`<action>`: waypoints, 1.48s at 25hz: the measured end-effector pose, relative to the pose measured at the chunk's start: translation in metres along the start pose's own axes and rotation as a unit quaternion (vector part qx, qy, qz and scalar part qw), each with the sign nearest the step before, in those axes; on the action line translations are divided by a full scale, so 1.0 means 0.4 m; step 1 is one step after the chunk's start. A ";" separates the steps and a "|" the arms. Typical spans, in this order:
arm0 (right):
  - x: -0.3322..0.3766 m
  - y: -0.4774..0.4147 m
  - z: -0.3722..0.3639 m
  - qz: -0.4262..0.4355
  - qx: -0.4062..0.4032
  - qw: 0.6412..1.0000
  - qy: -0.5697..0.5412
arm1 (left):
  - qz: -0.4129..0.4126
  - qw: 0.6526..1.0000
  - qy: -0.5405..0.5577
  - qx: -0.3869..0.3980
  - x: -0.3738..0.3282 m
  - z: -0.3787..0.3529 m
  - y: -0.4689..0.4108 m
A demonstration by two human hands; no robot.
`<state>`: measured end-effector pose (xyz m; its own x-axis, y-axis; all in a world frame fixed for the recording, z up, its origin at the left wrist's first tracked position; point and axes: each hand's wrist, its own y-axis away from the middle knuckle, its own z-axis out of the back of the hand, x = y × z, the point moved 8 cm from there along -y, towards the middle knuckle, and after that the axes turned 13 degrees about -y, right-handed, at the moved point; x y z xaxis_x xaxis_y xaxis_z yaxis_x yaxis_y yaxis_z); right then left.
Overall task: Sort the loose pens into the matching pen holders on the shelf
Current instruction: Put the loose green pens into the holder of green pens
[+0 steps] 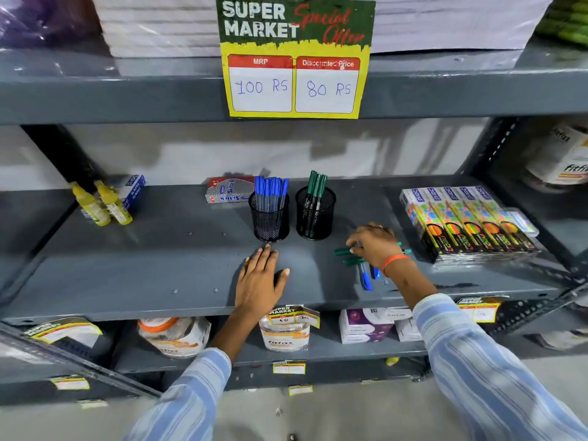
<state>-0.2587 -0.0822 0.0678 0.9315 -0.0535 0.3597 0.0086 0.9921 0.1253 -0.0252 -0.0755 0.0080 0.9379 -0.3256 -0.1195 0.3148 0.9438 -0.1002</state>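
Two black mesh pen holders stand mid-shelf: the left holder [269, 221] is full of blue pens, the right holder [315, 214] has a few green pens. Loose pens lie on the grey shelf [127, 275] to the right: green pens [343, 251] and two blue pens [365, 277]. My right hand [375, 245] rests over this loose pile, fingers curled down onto a green pen; whether it grips one I cannot tell. My left hand [259, 281] lies flat and empty on the shelf in front of the left holder.
Packs of neon markers [467, 222] lie at the right end. Two yellow glue bottles [101, 203] and a blue box are at the left. A silver pen box [227, 190] sits behind the left holder. A price sign [294, 58] hangs from the shelf above.
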 end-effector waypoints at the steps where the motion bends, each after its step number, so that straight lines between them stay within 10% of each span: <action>1: 0.001 -0.004 -0.005 -0.002 0.015 1.000 0.011 | 0.002 1.000 -0.011 -0.002 0.003 -0.001 0.002; 12: 0.132 -0.007 0.104 0.120 -0.064 0.982 -0.129 | 0.009 0.999 -0.044 -0.013 0.002 0.001 -0.003; 23: 0.143 0.021 0.323 0.119 -0.415 0.823 -0.368 | 0.022 0.998 -0.056 -0.021 0.005 0.003 -0.003; 37: 0.120 -0.155 0.164 0.021 -0.228 0.932 -0.280 | 0.023 0.998 -0.050 -0.028 0.008 0.005 -0.002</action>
<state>-0.2382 -0.1537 0.1380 0.5995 0.0618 0.7980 0.2502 0.9326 -0.2602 -0.0222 -0.0773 0.0099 0.9620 -0.2717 -0.0264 0.2648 0.9523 -0.1515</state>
